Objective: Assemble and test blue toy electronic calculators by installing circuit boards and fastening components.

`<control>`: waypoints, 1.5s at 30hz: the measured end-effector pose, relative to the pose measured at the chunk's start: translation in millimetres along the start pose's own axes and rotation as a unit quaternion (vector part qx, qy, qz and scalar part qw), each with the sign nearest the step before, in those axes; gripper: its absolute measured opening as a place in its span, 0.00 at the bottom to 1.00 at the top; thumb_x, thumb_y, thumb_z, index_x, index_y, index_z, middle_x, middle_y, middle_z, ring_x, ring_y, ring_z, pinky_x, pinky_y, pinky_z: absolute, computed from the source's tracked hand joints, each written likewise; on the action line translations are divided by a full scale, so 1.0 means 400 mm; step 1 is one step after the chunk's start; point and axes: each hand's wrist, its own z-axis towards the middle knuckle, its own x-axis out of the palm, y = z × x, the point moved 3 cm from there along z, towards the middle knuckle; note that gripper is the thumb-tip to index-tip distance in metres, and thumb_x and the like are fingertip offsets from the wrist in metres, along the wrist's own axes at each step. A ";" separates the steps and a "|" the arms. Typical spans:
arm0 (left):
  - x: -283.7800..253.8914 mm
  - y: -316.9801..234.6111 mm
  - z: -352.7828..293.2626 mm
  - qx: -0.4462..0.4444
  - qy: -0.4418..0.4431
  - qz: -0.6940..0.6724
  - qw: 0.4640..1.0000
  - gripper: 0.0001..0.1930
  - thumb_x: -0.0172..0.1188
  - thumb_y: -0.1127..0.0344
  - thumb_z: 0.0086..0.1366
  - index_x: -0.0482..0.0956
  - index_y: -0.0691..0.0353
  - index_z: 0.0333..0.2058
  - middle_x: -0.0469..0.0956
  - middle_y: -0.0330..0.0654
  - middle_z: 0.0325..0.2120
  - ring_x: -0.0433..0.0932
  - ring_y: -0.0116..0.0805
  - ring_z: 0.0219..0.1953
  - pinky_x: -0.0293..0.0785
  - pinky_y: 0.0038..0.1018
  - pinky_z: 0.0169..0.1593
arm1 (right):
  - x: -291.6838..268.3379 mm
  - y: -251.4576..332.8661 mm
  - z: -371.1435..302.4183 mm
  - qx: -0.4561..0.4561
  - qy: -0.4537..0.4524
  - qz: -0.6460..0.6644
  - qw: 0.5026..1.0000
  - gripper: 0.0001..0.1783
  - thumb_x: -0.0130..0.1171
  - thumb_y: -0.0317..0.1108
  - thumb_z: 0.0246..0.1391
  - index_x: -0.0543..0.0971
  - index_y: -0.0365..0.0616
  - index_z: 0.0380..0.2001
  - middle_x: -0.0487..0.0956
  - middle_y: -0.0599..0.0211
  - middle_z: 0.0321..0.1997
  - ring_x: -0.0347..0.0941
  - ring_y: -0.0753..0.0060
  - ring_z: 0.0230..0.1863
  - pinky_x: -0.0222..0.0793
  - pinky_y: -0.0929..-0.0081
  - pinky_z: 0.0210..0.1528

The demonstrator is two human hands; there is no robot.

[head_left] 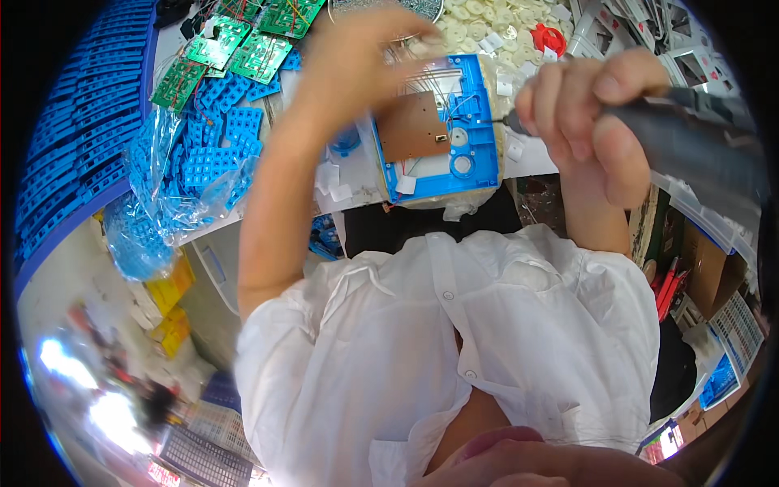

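Head view: blue rectangular plastic housing (484, 162) lies between the hands, left of the dark grey cylindrical power driver (698, 146).
Brown flat board (410, 130) sits inside it; the right hand (588, 114) grasps the driver, long axis sideways, tip leftward over the housing's right edge; the left hand (361, 65), blurred, overlaps the far-left corner, its finger state impossible to tell.

Single view: head-worn fisheye, left unit of side-by-side pair. Lens faces steeply down, past wearer's white shirt (365, 341), onto worktable (537, 165). Near edge of surface crosses upper half. Left hand (357, 69) and right hand (596, 122) at close range. Periphery curves toward dark rim.
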 end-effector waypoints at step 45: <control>0.127 -0.190 -0.298 0.047 0.038 0.105 0.993 0.09 0.68 0.66 0.56 0.82 0.56 0.36 0.82 0.36 0.48 0.76 0.35 0.48 0.61 0.43 0.55 | 0.058 -0.097 -0.055 0.059 -0.056 0.014 0.997 0.16 0.64 0.37 0.63 0.70 0.45 0.46 0.69 0.74 0.19 0.66 0.74 0.21 0.66 0.71 0.27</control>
